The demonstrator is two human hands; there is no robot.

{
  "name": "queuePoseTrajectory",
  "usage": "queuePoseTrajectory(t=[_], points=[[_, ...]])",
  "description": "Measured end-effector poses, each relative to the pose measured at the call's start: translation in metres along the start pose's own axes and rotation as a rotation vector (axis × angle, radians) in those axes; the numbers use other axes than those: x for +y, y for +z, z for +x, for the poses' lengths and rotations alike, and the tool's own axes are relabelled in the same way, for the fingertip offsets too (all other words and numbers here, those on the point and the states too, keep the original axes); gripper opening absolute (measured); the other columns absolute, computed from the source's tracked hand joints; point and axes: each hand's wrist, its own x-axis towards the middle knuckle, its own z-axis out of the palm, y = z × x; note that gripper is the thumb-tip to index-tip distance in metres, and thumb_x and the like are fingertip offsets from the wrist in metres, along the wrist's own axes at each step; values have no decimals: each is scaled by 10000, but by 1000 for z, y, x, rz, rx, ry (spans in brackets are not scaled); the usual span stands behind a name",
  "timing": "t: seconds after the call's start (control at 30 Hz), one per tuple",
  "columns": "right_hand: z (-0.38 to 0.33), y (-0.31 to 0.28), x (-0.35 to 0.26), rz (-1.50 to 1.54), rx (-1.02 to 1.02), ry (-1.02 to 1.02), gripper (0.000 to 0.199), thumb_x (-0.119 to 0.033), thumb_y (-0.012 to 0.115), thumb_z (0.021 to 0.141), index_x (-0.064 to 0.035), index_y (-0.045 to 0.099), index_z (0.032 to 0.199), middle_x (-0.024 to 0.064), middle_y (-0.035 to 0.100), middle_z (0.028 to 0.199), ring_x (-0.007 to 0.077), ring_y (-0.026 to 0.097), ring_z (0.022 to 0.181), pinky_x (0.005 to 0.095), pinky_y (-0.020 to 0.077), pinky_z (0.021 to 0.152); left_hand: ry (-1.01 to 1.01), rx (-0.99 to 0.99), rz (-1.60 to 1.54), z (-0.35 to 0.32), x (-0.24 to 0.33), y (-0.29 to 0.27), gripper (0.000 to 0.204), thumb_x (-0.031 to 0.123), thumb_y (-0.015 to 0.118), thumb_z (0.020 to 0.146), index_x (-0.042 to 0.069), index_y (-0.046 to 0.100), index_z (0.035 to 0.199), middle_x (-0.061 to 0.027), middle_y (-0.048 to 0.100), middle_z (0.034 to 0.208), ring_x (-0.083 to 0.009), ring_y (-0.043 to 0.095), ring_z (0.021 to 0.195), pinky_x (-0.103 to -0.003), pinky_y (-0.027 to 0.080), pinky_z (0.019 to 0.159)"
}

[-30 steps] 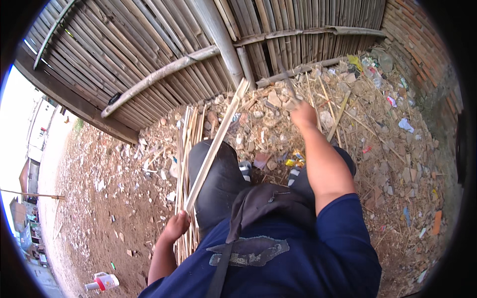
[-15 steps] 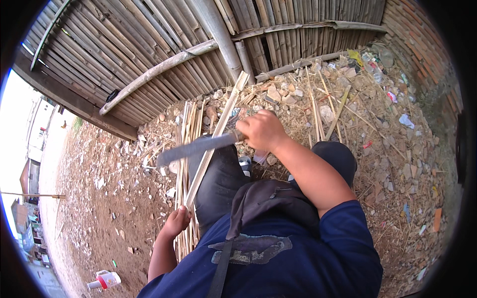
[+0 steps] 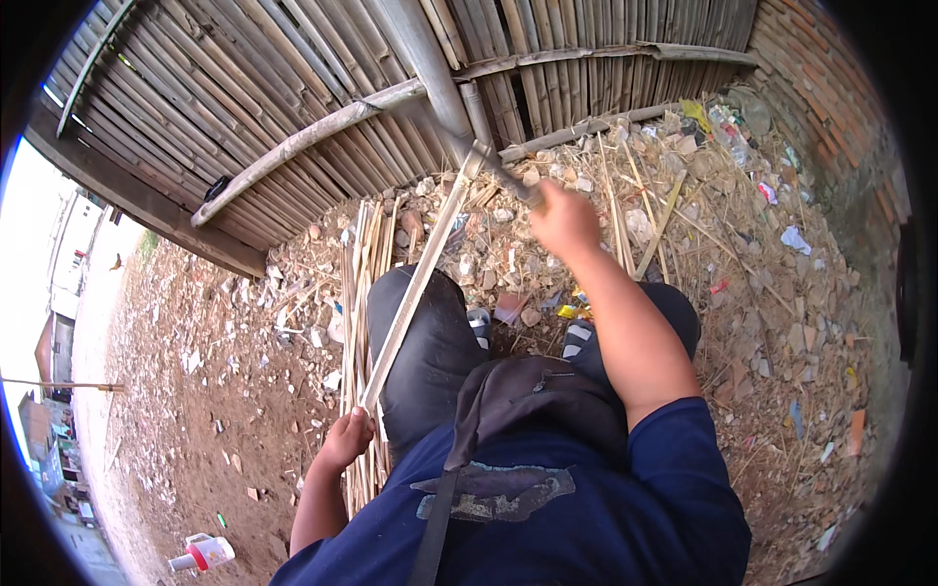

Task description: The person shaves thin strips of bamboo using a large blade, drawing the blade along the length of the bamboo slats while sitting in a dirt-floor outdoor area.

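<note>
Split-bamboo slat (image 3: 415,285) is held at its near end by the left hand (image 3: 348,437), whose fingers are closed around it; the slat is extended forward and to the right from that hand, over the left thigh (image 3: 415,342). By the right hand (image 3: 567,223), closed in a fist, the handle of a machete (image 3: 503,176) is gripped; its blade is pointed forward and left of the fist, near the slat's far end. Because the blade is blurred, whether the slat is touched by it cannot be told.

Beside and ahead of the left hand, a bundle of thin bamboo strips (image 3: 358,293) is laid along the thigh. Beyond both hands, the room ahead is bounded by a bamboo-slat wall (image 3: 293,117), with a thick pole (image 3: 430,68) set just past the slat's far tip. Well to the right of the right hand, rubble-strewn ground (image 3: 752,342) is edged by a brick wall (image 3: 821,88). Left of the left hand, brown dirt (image 3: 186,430) is spread widely, and a white-and-red plastic jug (image 3: 203,555) is seen behind.
</note>
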Motion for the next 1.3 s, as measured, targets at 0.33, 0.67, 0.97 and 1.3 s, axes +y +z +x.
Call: queuePoseTrajectory(t=[0.33,0.67,0.97,1.3], points=[[3,20,8,-262,-93,-84,330,-219,674,882,-192,671,1211,109,736,844,320,731,805,471,572,713,59,-38,40,5,-8,-17,573,529,362,1096,48,612,908,36,494,633,-81,427,519,-255,351,494],[-35,34,-39,-194,9,-660,111,-162,692,862,-180,599,919,52,685,749,235,690,690,412,543,709,41,-20,73,4,10,-1,572,530,347,1098,68,585,859,37,486,643,-75,424,545,-267,360,516],[-2,14,5,-182,-181,-11,282,-212,706,844,-156,703,1120,131,747,933,343,726,895,494,569,769,16,4,174,7,19,-18,544,462,351,1114,50,616,878,31,493,623,-86,444,543,-277,367,519],[-14,14,-13,-141,-136,-151,435,-216,711,808,-154,670,1236,161,737,950,377,717,901,505,576,772,-33,-5,-17,3,16,-3,560,481,326,1107,39,602,900,7,511,626,-106,431,520,-288,364,510]])
